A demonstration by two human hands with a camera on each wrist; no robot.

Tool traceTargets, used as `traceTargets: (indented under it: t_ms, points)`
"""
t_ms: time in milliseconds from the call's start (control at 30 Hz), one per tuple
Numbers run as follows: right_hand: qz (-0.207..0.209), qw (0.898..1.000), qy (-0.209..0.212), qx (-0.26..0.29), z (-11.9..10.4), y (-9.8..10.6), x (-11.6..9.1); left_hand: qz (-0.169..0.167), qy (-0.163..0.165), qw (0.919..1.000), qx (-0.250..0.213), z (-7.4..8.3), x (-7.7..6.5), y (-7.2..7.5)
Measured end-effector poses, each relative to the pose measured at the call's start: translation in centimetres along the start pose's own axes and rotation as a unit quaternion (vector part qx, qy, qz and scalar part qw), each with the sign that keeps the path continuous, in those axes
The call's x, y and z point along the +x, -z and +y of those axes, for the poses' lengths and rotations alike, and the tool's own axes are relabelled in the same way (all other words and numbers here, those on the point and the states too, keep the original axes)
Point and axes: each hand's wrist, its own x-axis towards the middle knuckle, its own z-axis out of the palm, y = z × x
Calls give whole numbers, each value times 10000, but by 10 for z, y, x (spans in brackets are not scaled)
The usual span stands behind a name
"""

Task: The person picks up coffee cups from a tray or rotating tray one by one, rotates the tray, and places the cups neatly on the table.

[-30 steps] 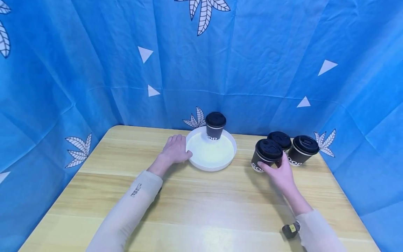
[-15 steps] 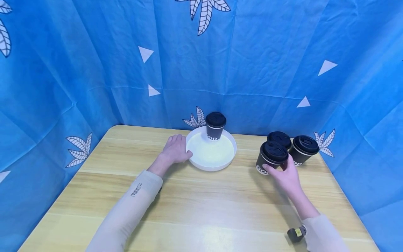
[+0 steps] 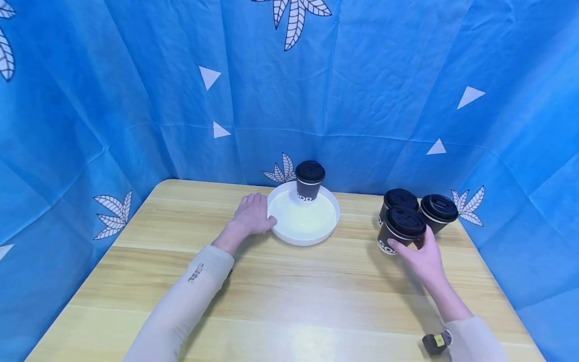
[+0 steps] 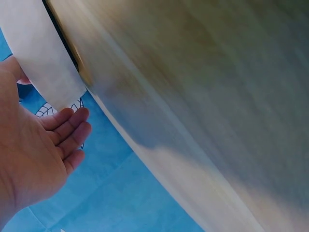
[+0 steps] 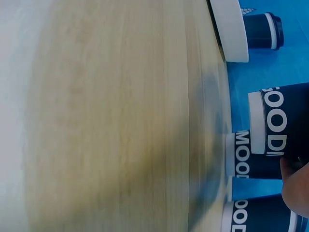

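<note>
My left hand rests at the left rim of a round white tray, thumb by the rim and fingers lightly bent. In the left wrist view, fingertips lie right at the tray's side wall. A black lidded paper coffee cup stands upright toward the back of the tray. My right hand grips a second coffee cup by its side, thumb in front. Its base shows above the tabletop level in the right wrist view, where white lettering faces the camera.
Close behind the gripped cup stand two more black lidded cups, one at the back and one at the right. The wooden table meets a blue patterned curtain at the back and sides.
My right hand has moved right and slightly toward the front with the coffee cup, which now overlaps the cups behind it differently. The left hand and tray have stayed still.
</note>
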Motion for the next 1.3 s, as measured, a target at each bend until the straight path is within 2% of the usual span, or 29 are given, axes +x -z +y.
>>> traceTargets:
  t_ms: [267, 567, 1300]
  points:
    - [149, 9997, 75, -150, 4, 11, -5, 33, 13, 10000, -14, 1, -3, 1]
    - [338, 9992, 225, -38, 10, 22, -9, 8, 30, 10000, 2, -2, 0, -1]
    - [764, 9966, -163, -246, 30, 52, -11, 21, 18, 10000, 14, 1, -3, 1]
